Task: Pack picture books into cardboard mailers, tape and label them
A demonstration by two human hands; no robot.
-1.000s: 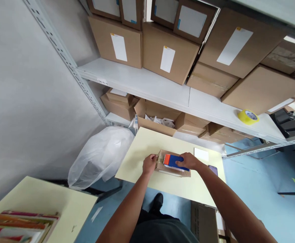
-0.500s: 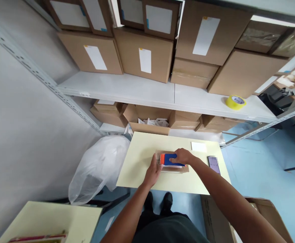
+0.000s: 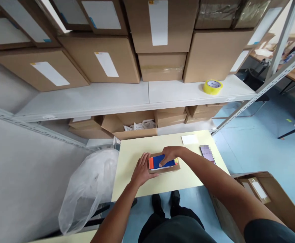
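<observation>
A small blue box with an orange end (image 3: 158, 161) sits within an open cardboard box (image 3: 167, 170) on the pale yellow table (image 3: 129, 155). My right hand (image 3: 170, 154) reaches over it from the right, thumb on the blue face and fingers closed round the far side, partly hidden. At the cardboard box's left end, my left hand (image 3: 142, 169) lies with fingers stretched out and thumb apart, along its corner. Further right on the table are a white card (image 3: 189, 139) and a phone (image 3: 207, 154).
Behind the table stands a shelf (image 3: 112, 98) with several cardboard cartons and a roll of yellow tape (image 3: 212, 87). A clear plastic bag (image 3: 91, 185) bulges at the table's left. A large open carton (image 3: 271, 189) stands on the floor at the right.
The camera view has turned to the right. My left hand has spread its fingers at the cardboard box's end. My right hand stays on the blue box, which appears lower inside the cardboard box.
</observation>
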